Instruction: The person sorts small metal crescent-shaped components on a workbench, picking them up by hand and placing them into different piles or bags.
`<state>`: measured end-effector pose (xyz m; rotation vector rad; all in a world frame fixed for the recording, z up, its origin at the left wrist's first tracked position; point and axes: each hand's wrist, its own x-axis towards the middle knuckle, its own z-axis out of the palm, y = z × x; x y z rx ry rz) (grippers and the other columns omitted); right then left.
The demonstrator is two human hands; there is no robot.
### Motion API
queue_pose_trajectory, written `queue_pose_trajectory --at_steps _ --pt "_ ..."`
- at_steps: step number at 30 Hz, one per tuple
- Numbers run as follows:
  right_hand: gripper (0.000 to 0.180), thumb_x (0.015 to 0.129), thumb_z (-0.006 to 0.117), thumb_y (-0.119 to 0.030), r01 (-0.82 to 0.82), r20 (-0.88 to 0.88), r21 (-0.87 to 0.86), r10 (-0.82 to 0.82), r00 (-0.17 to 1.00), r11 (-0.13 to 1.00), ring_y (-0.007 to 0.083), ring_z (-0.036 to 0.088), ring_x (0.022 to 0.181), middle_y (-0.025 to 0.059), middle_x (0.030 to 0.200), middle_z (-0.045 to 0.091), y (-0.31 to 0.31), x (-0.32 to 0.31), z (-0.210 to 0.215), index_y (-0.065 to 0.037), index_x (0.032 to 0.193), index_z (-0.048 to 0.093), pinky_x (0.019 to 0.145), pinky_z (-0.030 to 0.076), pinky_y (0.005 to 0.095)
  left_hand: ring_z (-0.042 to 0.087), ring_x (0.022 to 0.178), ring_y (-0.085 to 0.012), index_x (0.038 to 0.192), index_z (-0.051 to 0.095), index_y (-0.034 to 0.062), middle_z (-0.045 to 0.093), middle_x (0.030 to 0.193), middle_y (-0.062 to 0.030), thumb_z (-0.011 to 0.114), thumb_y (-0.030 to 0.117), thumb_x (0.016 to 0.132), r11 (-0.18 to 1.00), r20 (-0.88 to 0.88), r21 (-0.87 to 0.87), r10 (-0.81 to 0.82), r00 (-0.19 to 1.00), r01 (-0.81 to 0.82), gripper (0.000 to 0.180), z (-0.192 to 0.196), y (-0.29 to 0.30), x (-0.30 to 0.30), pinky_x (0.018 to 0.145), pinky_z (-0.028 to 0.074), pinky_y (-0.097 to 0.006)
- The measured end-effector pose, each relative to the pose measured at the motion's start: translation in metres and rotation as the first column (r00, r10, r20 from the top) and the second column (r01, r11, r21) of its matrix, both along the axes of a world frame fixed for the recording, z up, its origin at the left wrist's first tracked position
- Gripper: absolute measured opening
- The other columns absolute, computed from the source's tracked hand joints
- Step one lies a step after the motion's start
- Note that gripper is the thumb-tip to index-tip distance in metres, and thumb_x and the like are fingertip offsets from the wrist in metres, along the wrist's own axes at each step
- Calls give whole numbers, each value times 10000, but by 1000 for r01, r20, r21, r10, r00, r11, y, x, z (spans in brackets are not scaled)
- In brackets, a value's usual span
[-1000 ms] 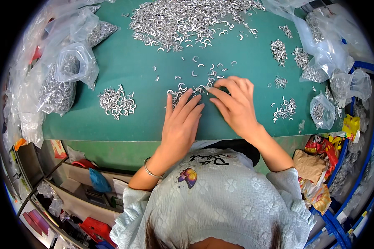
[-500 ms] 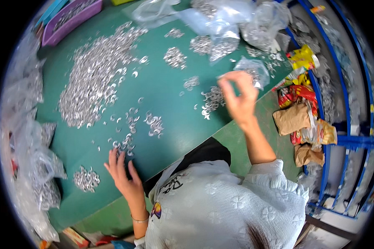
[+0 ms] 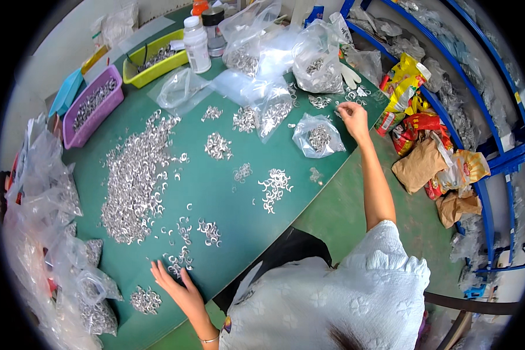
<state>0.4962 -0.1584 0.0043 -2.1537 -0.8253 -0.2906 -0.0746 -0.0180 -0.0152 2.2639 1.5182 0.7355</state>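
My left hand (image 3: 181,293) lies open at the near left of the green table, fingers spread. Its fingertips are beside a small cluster of silvery crescent-shaped metal pieces (image 3: 179,260). A separate little heap (image 3: 146,300) of the same pieces is to its left. My right hand (image 3: 354,119) is at the table's far right edge, thumb and fingers pinched together. Whether a piece is between them is too small to tell. Loose metal pieces (image 3: 356,95) lie just beyond it, and an opened clear bag of pieces (image 3: 319,137) is on its left.
A large spread of crescents (image 3: 135,181) covers the left of the table (image 3: 227,198), with several small heaps on the right. Purple (image 3: 114,76) and yellow-green (image 3: 135,79) bins, a white bottle (image 3: 196,46) and clear bags (image 3: 318,64) line the back. Blue shelving (image 3: 490,216) stands at right.
My right hand has moved from above the near-right heap, past the small bag, to the far right edge, its fingers now pinched. My left hand stays by its cluster. The view has shifted.
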Motion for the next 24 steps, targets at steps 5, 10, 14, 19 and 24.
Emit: queue_pose_trajectory --at_steps 5,10,14,19,24 --pt "62 785 693 -133 -2 141 -363 57 988 932 265 576 907 65 843 652 11 -2 -2 -100 833 714 832 391 421 282 1407 -368 1433 355 17 313 1512 -203 551 134 947 1000 -8 -15 -26 1000 26 537 1 2 6 1155 177 -501" --pt "100 814 681 -119 -28 199 -220 73 977 975 285 606 921 83 913 673 4 -7 20 -74 897 711 830 435 412 246 1407 -411 1432 346 5 266 1525 -226 560 107 933 998 73 -35 -57 996 60 553 -6 9 10 1143 197 -510" --pt "111 839 646 -52 -194 235 104 165 958 976 275 636 885 124 946 675 30 -108 73 -20 933 696 793 488 367 242 1397 -424 1405 380 4 287 1498 -250 602 73 881 995 -24 -64 -78 997 77 572 -6 17 1 1142 170 -521" --pt "190 800 696 -53 -729 32 -8 729 683 684 278 611 916 108 952 664 71 -242 73 -22 987 682 825 460 382 290 1375 -438 1307 501 21 333 1466 -237 669 42 827 951 -44 -88 -300 953 295 509 11 9 34 1124 268 -520" --pt "548 786 732 -195 -944 -178 -300 964 195 135 304 430 1273 84 1344 501 103 -318 20 -53 1278 539 1043 331 463 284 1395 -407 1330 498 42 335 1492 -182 602 22 869 932 -13 -90 -353 935 351 473 15 14 30 1130 232 -551"
